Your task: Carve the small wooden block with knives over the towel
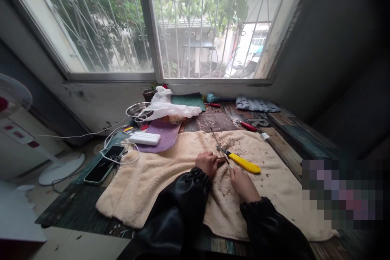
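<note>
My left hand [207,163] is closed on a small brown piece that looks like wood [221,159], pressed down on the beige towel [158,178]. My right hand [243,183] grips the near end of a long thin file-like tool [218,143], which slants away across the brown piece. The piece is mostly hidden by my fingers, and I cannot make out its shape. Just beyond my right hand a yellow-handled cutter [244,163] lies on the towel, its tip near the thin tool. Brown shavings [231,142] are scattered over the towel around both hands.
On the left lie a phone [102,165], a white power bank [144,138] with a cable, and a purple sheet [166,133]. Farther back are a metal bowl [131,109], a white plastic bag [175,109], a green mat [187,102] and a red-handled tool [248,126].
</note>
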### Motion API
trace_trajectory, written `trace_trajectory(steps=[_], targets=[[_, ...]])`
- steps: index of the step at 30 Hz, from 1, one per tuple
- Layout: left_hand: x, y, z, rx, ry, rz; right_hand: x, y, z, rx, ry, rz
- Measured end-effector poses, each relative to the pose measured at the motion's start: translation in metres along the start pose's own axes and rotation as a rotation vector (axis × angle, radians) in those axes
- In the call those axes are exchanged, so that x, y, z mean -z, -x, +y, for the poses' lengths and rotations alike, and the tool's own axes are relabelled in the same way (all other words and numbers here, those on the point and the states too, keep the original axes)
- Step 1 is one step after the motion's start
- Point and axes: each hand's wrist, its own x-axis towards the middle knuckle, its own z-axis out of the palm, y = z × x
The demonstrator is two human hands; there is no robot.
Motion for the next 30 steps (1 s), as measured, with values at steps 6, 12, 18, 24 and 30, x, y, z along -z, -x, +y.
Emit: trace_trajectory(steps=[6,12,18,24,30], targets=[[0.001,0.000,0.001,-0.001,0.012,-0.015,-0.006,0.013,0.011,-0.008,-0.034,-0.023],[0.000,-0.001,0.001,0.039,-0.004,-0.021,-0.003,-0.001,0.002,-0.014,-0.032,-0.007],[0.000,-0.003,-0.001,0.043,-0.009,0.012,-0.012,0.011,0.016,0.038,-0.070,-0.013],[0.000,0.001,0.004,-0.035,0.017,0.005,-0.009,0.004,0.011,0.029,-0.082,0.019],[-0.001,0.001,0.002,-0.040,0.022,0.015,-0.006,0.003,0.013,0.038,-0.077,-0.001]])
